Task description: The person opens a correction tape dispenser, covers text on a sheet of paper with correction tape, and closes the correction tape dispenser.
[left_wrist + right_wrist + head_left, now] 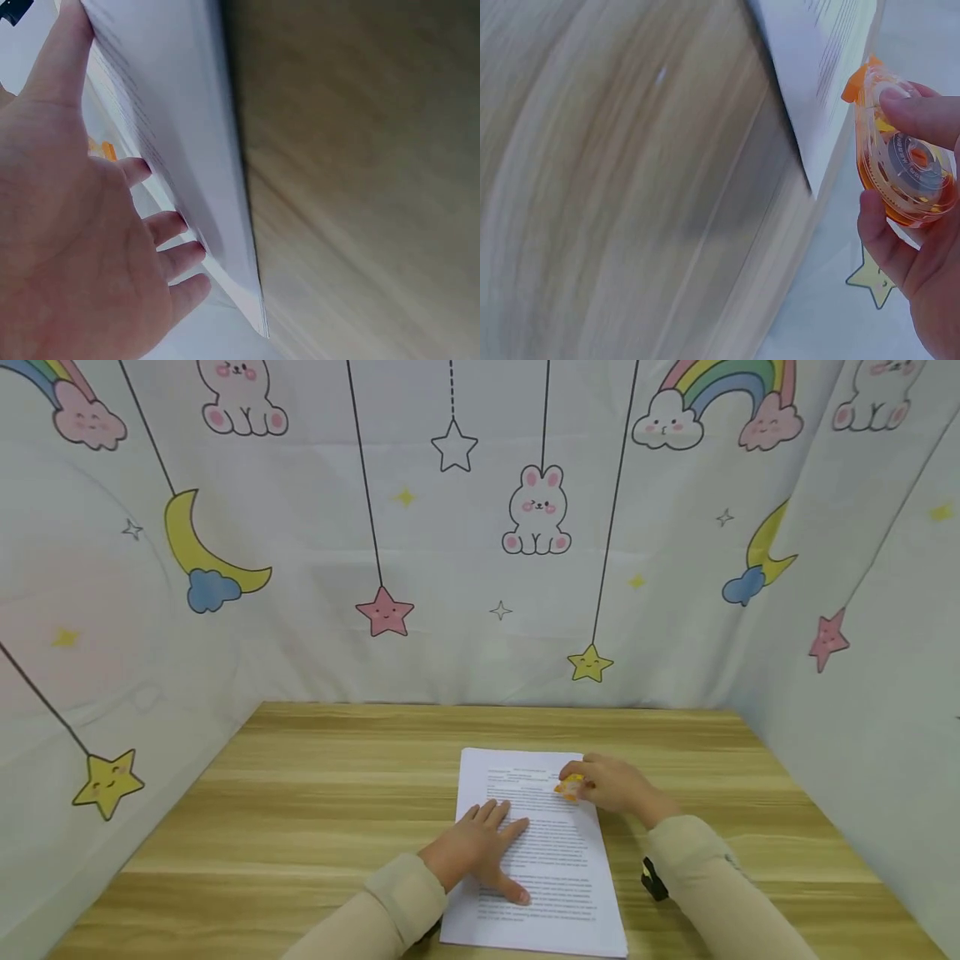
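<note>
A stack of printed paper sheets (547, 881) lies on the table, its top sheet covered with lines of text. On its left half rests my left hand (480, 847), palm down with fingers spread and straight. My right hand (617, 783) is at the upper right of the sheet and pinches an orange and clear correction tape (572, 788) between thumb and fingers. In the right wrist view, the correction tape (911, 169) shows its round reel through the clear case, with the orange tip turned towards the page. Whether that tip touches the paper is hard to tell.
The wood-grain table (322, 802) extends on both sides of the stack. A white curtain (465, 543) printed with stars, moons and bunnies surrounds it at the back and sides. A small black object (654, 879) is beside the right sleeve.
</note>
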